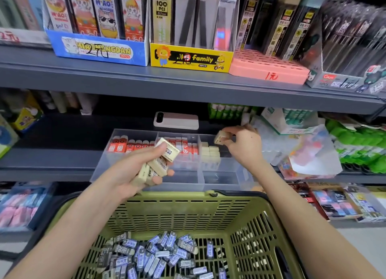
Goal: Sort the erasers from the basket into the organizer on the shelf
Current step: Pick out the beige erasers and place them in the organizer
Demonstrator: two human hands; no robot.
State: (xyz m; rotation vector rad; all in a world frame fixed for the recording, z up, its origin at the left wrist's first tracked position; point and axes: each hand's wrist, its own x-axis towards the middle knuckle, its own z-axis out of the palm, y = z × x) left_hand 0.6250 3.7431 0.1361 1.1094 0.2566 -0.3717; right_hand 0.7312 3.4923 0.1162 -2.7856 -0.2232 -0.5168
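Green plastic is making up the basket [188, 214] that is sitting at the bottom of the frame, and a heap of dark erasers [154, 255] is lying inside it, with "2B" showing on some of their wraps. Over the far rim of the basket, left of the middle of the frame, the left hand [127, 174] is curling its fingers and thumb round a bunch of cream erasers [158, 164]; the print on them is looking too blurry to read. Right of the middle, the right hand [244, 145] is pinching one cream eraser [221, 138] in its fingertips, just above the right part of the clear organizer [221, 180] on the shelf. That part is holding a row of cream blocks [211, 153]. The middle part is holding red and white erasers [188, 148], and the left part is holding red erasers [129, 146]. A white phone [176, 121] is lying behind the organizer. On the upper shelf, at the top of the frame, a blue box [100, 49] is showing "MIAOMENGDAN" and "36PCS". Beside it a yellow box [188, 58] is showing "family" and "36PCS", and a pack [161, 13] standing in it is showing "100 PCS". A pink tray [267, 68] with red handwriting is sitting just right of it.
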